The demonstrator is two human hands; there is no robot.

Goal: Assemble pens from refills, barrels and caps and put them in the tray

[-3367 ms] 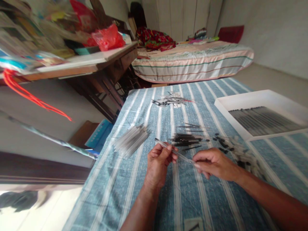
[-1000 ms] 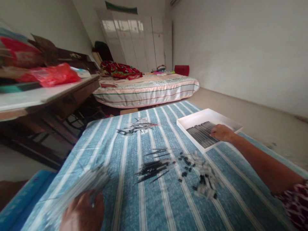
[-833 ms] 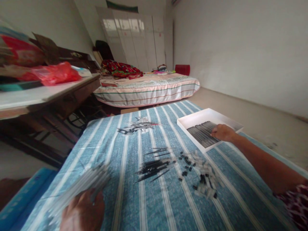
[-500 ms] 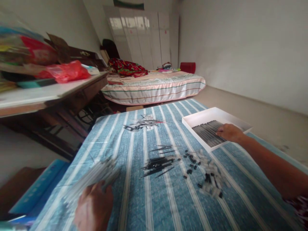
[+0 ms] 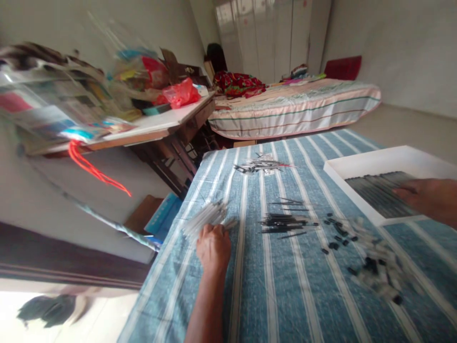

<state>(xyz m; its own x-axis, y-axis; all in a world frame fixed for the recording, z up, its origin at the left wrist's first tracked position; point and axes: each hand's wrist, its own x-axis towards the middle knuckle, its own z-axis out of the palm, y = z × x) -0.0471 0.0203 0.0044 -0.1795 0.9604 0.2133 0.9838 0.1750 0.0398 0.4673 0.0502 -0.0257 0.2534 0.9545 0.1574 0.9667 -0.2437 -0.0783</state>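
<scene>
My left hand [image 5: 213, 245] lies at the near end of a pile of clear pen barrels [image 5: 205, 216], its fingers curled down on them; the fingertips are hidden. At the right, my right hand [image 5: 426, 196] reaches into a shallow white box [image 5: 371, 162], fingers together over a row of dark-tipped pens [image 5: 378, 190]. Blur hides what, if anything, they pinch. Between the hands lie a bundle of black refills [image 5: 283, 222] and scattered black end pieces [image 5: 337, 231]. Nearer me are whitish caps [image 5: 385, 276], blurred.
A blue striped cloth [image 5: 250, 295] covers the work surface. Farther back lies a small pile of thin parts [image 5: 260, 164]. A cluttered side table [image 5: 157, 124] stands left, with a red plastic bag [image 5: 182, 94] on it. Behind is a bed [image 5: 296, 109].
The view has swung left, so the box and parts appear farther right. My left hand remains at the barrels, with more forearm showing. My right hand is still over the box.
</scene>
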